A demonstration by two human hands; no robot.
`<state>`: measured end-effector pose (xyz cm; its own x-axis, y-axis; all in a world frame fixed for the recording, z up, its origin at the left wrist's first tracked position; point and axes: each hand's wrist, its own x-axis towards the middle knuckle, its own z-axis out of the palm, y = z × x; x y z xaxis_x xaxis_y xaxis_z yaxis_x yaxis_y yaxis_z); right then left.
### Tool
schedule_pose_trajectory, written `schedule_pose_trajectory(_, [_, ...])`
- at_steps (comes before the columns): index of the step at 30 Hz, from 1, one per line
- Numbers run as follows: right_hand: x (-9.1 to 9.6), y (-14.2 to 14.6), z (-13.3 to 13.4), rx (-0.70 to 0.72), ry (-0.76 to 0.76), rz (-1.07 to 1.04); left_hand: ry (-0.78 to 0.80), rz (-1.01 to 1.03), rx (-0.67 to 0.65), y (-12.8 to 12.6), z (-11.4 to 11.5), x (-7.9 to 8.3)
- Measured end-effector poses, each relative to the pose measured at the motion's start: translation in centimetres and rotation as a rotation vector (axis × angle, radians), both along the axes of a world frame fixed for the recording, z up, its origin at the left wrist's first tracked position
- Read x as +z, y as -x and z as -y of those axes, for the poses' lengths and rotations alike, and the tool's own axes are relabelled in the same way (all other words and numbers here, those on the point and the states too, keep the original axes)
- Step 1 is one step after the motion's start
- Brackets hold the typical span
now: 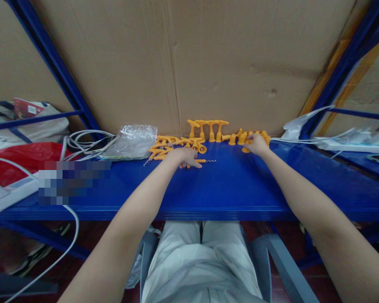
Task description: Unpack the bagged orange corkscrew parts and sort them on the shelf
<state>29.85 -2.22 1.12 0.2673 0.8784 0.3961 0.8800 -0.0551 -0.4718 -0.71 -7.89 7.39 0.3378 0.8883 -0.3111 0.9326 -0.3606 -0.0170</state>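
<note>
My left hand (187, 157) is closed on a yellow corkscrew (201, 160), whose spiral tip points right, just above the blue tabletop. Most of its handle is hidden by my fingers. Behind and left of that hand lies a loose pile of yellow corkscrews (159, 145), some with bare metal spirals. My right hand (257, 144) reaches into a group of short yellow sleeves (232, 139) at the back right, its fingers closed round one yellow sleeve (245, 149). Between the hands, several T-shaped yellow corkscrews (211, 130) stand upright in a row against the cardboard.
A cardboard wall (221, 63) rises behind the blue table (214, 189). Clear plastic bags (129, 141) and white cables (88, 136) lie at left, beside a red bag (25, 158). Blue metal posts (55, 63) frame both sides. A white power strip (350, 144) sits at right.
</note>
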Motion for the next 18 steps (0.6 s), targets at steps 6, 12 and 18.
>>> schedule_pose_trajectory(6, [-0.9, 1.3, 0.1, 0.079, 0.09, -0.265, -0.092, 0.11, -0.061, -0.6, -0.9, -1.7])
schedule_pose_trajectory(12, [-1.0, 2.8, 0.9, 0.093, 0.168, 0.059, -0.111, 0.345, -0.016, -1.5, -1.4, -3.3])
schedule_pose_trajectory(18, [-0.4, 4.2, 2.0, 0.323, 0.119, 0.444, -0.05, 0.463, 0.058, -1.6, -1.2, -3.3])
